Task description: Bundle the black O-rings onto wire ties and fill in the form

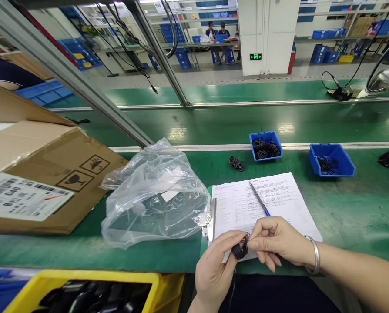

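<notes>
My left hand (pixel 216 265) is closed around a small coil of thin black wire (pixel 239 250) above the lower edge of the paper. My right hand (pixel 276 243), with a silver bangle at the wrist, pinches at the coil's upper side; a thin strand shows near its fingertips. Another strand hangs down below my left hand. Under both hands lies a clipboard with printed sheets (pixel 279 191), its metal clip (pixel 210 219) on the left. A pen (pixel 259 198) rests across the sheets. Fingers partly hide the coil.
Two blue bins (pixel 266 159) (pixel 336 171) hold black coils, with a small black bunch (pixel 236 163) beside them. Left are a clear plastic bag (pixel 132 221) and a cardboard box (pixel 83 152). A yellow crate (pixel 157 282) of black parts stands at the front. A metal post (pixel 162 56) rises behind.
</notes>
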`<act>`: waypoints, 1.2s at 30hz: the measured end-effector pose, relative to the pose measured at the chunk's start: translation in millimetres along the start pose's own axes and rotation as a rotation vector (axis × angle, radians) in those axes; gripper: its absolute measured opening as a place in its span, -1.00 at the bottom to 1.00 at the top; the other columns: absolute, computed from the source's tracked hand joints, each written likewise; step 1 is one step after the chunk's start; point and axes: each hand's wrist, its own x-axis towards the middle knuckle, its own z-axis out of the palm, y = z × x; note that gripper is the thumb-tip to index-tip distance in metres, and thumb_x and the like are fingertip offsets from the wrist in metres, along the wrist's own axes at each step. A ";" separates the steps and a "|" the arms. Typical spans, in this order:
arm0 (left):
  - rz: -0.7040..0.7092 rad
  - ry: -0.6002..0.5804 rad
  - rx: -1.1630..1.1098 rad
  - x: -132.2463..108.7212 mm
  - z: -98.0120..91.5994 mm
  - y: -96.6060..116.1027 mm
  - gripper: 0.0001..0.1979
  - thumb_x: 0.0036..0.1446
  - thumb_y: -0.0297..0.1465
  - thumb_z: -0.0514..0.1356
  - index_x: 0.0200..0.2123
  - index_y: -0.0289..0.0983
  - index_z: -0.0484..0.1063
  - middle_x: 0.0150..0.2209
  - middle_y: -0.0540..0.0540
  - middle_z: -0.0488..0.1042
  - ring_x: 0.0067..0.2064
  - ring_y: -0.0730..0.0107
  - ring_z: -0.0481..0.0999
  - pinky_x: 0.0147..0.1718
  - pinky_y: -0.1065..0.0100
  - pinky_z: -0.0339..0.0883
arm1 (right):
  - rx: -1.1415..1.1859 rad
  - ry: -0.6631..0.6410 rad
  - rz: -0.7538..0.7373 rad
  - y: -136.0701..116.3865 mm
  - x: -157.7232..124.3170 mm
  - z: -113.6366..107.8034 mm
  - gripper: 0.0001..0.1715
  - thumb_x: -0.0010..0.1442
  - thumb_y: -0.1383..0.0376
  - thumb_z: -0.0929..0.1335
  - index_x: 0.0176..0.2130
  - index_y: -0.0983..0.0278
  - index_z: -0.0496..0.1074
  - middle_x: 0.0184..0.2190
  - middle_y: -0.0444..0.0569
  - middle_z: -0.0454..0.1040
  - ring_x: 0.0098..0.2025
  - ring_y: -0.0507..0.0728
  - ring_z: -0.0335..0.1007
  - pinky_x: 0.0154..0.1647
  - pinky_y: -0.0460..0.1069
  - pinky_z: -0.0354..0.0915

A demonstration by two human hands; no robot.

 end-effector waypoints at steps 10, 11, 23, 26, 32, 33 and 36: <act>-0.048 0.143 -0.179 -1.1 0.9 1.6 -0.70 0.15 -0.65 0.22 -0.12 -0.19 0.49 -0.16 -0.08 0.54 -0.12 0.31 0.58 -0.15 0.27 0.53 | 0.064 0.169 0.049 -0.6 3.7 0.0 -0.53 0.12 -0.02 0.46 -0.33 0.29 0.30 -0.62 -0.23 0.41 -0.77 -0.09 0.19 -0.83 -0.23 -0.05; -0.055 0.118 -0.216 -0.9 1.1 1.8 -0.70 0.17 -0.64 0.20 -0.10 -0.18 0.48 -0.16 -0.08 0.54 -0.15 0.31 0.59 -0.16 0.26 0.54 | 0.046 0.201 0.032 -0.8 3.7 -0.3 -0.53 0.12 -0.03 0.46 -0.28 0.28 0.30 -0.61 -0.24 0.41 -0.77 -0.09 0.19 -0.83 -0.22 -0.05; 0.035 -0.065 0.112 5.8 -3.2 4.8 -0.72 0.21 -0.60 0.16 -0.05 -0.23 0.46 -0.18 -0.09 0.60 -0.12 0.39 0.61 -0.08 0.45 0.49 | -0.369 0.098 -0.166 4.4 -5.5 9.0 -0.69 0.17 0.12 0.46 -0.29 0.35 0.47 -0.61 -0.17 0.44 -0.72 -0.08 0.28 -0.65 -0.17 0.21; 0.064 -0.088 0.123 7.5 -4.0 5.9 -0.71 0.22 -0.61 0.14 -0.04 -0.23 0.45 -0.18 -0.09 0.61 -0.13 0.39 0.62 -0.08 0.44 0.49 | -0.262 0.054 -0.095 4.4 -3.6 6.4 -0.67 0.16 0.11 0.46 -0.31 0.34 0.45 -0.61 -0.17 0.46 -0.73 -0.08 0.30 -0.69 -0.20 0.17; 0.017 -0.063 0.081 5.1 -2.4 3.2 -0.73 0.23 -0.58 0.15 -0.05 -0.20 0.47 -0.19 -0.08 0.61 -0.14 0.38 0.63 -0.11 0.41 0.51 | -0.027 -0.024 0.043 0.9 0.2 -1.1 -0.60 0.11 0.08 0.50 -0.31 0.35 0.42 -0.62 -0.17 0.48 -0.74 -0.08 0.31 -0.80 -0.25 0.05; 0.008 -0.059 0.075 4.2 -2.2 2.7 -0.74 0.23 -0.57 0.16 -0.05 -0.20 0.47 -0.19 -0.08 0.62 -0.14 0.37 0.63 -0.11 0.41 0.52 | -0.007 -0.025 0.043 0.5 0.5 -1.5 -0.60 0.12 0.08 0.50 -0.31 0.35 0.41 -0.62 -0.17 0.48 -0.75 -0.08 0.30 -0.81 -0.25 0.05; -0.005 -0.044 0.067 2.2 -2.2 2.2 -0.74 0.23 -0.56 0.17 -0.07 -0.19 0.49 -0.19 -0.07 0.62 -0.15 0.35 0.63 -0.13 0.39 0.53 | 0.029 -0.020 0.043 -0.7 0.7 -1.1 -0.61 0.16 0.07 0.47 -0.31 0.35 0.40 -0.63 -0.17 0.47 -0.76 -0.09 0.28 -0.82 -0.25 0.03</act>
